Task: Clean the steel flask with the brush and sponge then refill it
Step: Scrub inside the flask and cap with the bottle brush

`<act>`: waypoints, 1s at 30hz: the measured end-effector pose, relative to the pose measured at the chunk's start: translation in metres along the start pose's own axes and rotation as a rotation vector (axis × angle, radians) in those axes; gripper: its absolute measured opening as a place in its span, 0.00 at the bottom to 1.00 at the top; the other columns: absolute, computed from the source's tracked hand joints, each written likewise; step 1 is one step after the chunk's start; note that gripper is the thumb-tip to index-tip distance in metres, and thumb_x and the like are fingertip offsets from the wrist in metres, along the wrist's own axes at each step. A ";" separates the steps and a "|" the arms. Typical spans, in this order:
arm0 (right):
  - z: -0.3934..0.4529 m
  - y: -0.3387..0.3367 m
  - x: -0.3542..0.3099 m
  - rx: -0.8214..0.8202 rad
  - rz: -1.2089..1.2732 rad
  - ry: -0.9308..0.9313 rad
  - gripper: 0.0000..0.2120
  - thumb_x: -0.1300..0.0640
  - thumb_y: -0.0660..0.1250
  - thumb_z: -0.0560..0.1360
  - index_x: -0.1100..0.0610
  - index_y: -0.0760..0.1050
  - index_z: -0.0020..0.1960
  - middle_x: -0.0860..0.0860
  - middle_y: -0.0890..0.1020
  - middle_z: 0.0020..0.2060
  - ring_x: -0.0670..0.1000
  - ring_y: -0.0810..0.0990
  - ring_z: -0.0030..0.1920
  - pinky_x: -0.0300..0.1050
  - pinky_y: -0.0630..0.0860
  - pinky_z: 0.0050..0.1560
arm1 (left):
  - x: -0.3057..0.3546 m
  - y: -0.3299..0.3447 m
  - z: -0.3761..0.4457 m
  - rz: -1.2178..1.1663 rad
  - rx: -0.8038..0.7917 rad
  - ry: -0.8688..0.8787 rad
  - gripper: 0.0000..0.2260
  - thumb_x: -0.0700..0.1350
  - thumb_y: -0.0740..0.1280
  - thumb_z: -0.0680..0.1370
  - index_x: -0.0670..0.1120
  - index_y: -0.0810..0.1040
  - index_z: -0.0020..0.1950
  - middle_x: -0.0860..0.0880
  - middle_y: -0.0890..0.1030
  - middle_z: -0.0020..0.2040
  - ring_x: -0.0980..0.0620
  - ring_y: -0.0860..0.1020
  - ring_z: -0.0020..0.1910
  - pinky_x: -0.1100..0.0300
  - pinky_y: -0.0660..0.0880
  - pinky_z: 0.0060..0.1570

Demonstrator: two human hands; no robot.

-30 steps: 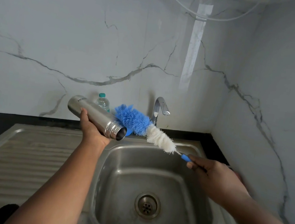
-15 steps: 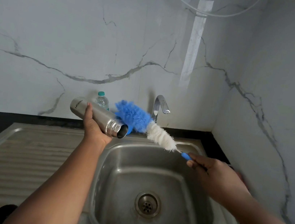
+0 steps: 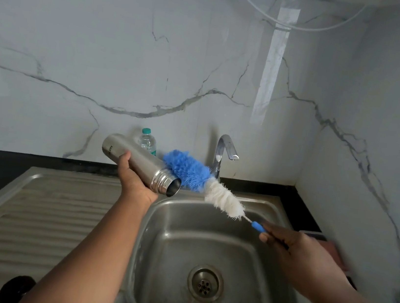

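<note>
Steel flask (image 3: 141, 162) lies tilted in the head view, gripped round its middle by the left hand (image 3: 135, 181), open mouth pointing right and down over the sink (image 3: 275, 208). Nothing can be seen inside the flask, and the sink basin holds only its drain. Just beyond the mouth, the brush (image 3: 202, 180) runs the same slant, blue tip far-left, its handle pinched by the right hand (image 3: 292, 251). Judging by this, the tip must swing nearer to enter the mouth. A plastic bottle (image 3: 148, 141) stands behind on the worktop (image 3: 13, 158).
</note>
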State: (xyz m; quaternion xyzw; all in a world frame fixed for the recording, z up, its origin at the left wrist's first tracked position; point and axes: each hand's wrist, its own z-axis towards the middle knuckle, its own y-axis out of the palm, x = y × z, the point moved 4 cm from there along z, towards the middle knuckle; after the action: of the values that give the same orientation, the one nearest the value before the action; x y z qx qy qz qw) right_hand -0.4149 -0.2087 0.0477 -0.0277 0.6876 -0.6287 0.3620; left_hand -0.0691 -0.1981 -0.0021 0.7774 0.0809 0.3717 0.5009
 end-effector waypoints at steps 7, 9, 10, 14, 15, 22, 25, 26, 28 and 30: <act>0.008 -0.010 -0.014 0.032 -0.065 -0.067 0.14 0.41 0.57 0.80 0.30 0.70 0.64 0.37 0.76 0.28 0.37 0.73 0.28 0.30 0.68 0.31 | -0.001 -0.002 -0.009 0.271 -0.118 -0.190 0.32 0.69 0.65 0.74 0.43 0.77 0.64 0.41 0.81 0.49 0.42 0.81 0.43 0.50 0.81 0.41; 0.018 -0.012 -0.012 0.058 -0.043 -0.065 0.14 0.42 0.58 0.80 0.32 0.71 0.64 0.38 0.74 0.30 0.37 0.71 0.30 0.27 0.67 0.31 | -0.003 -0.003 -0.013 0.356 -0.120 -0.253 0.38 0.74 0.64 0.70 0.41 0.77 0.61 0.39 0.82 0.45 0.41 0.81 0.39 0.50 0.80 0.41; 0.020 -0.012 -0.012 0.059 -0.035 -0.074 0.14 0.42 0.59 0.80 0.32 0.72 0.64 0.37 0.72 0.30 0.36 0.70 0.29 0.26 0.67 0.33 | -0.004 -0.004 -0.014 0.390 -0.132 -0.275 0.40 0.75 0.64 0.68 0.40 0.78 0.59 0.38 0.82 0.44 0.40 0.81 0.39 0.49 0.80 0.41; 0.021 -0.013 -0.013 -0.007 -0.153 -0.164 0.14 0.40 0.58 0.78 0.29 0.70 0.63 0.38 0.78 0.35 0.39 0.76 0.35 0.31 0.68 0.35 | 0.000 -0.008 -0.021 0.511 -0.116 -0.299 0.26 0.63 0.68 0.69 0.40 0.77 0.49 0.40 0.82 0.35 0.43 0.80 0.30 0.52 0.80 0.30; 0.026 -0.013 -0.010 0.001 -0.171 -0.166 0.14 0.40 0.58 0.79 0.29 0.70 0.64 0.40 0.79 0.39 0.40 0.76 0.37 0.33 0.69 0.37 | 0.001 -0.007 -0.024 0.503 -0.134 -0.337 0.26 0.64 0.66 0.72 0.39 0.76 0.49 0.39 0.82 0.35 0.43 0.81 0.29 0.52 0.80 0.28; 0.045 -0.011 -0.007 0.031 -0.065 -0.186 0.13 0.42 0.60 0.79 0.30 0.72 0.62 0.36 0.80 0.44 0.42 0.77 0.44 0.38 0.72 0.44 | -0.006 -0.003 -0.044 0.598 -0.343 -0.548 0.41 0.70 0.70 0.67 0.32 0.79 0.55 0.33 0.81 0.44 0.37 0.83 0.35 0.49 0.82 0.34; 0.030 -0.005 -0.005 -0.021 -0.200 -0.268 0.14 0.38 0.61 0.76 0.25 0.69 0.61 0.43 0.82 0.40 0.46 0.81 0.42 0.34 0.67 0.39 | 0.000 -0.020 -0.034 0.647 -0.217 -0.386 0.28 0.61 0.60 0.79 0.37 0.78 0.34 0.42 0.77 0.25 0.47 0.77 0.19 0.62 0.75 0.21; 0.031 -0.006 0.000 -0.007 -0.204 -0.261 0.14 0.38 0.61 0.76 0.25 0.69 0.60 0.44 0.84 0.43 0.46 0.81 0.43 0.34 0.67 0.39 | 0.002 -0.026 -0.030 0.652 -0.177 -0.344 0.26 0.62 0.62 0.76 0.39 0.79 0.36 0.43 0.78 0.27 0.47 0.78 0.21 0.61 0.76 0.24; 0.041 -0.009 0.011 0.046 -0.163 -0.224 0.12 0.39 0.60 0.77 0.24 0.70 0.58 0.41 0.84 0.46 0.43 0.82 0.44 0.37 0.73 0.42 | -0.001 -0.023 -0.029 0.572 -0.243 -0.420 0.30 0.64 0.72 0.65 0.37 0.83 0.48 0.38 0.82 0.39 0.40 0.83 0.33 0.51 0.81 0.34; 0.050 -0.014 0.016 0.117 -0.042 -0.168 0.12 0.41 0.61 0.78 0.26 0.72 0.58 0.38 0.84 0.50 0.41 0.81 0.49 0.42 0.77 0.48 | -0.004 -0.015 -0.036 0.544 -0.332 -0.508 0.40 0.65 0.78 0.61 0.34 0.80 0.58 0.34 0.81 0.49 0.35 0.83 0.42 0.43 0.81 0.39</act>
State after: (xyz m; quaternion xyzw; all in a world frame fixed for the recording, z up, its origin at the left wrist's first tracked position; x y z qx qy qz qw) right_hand -0.4055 -0.2614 0.0552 -0.0734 0.6162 -0.6708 0.4062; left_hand -0.0921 -0.1669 -0.0085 0.7462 -0.3151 0.2948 0.5070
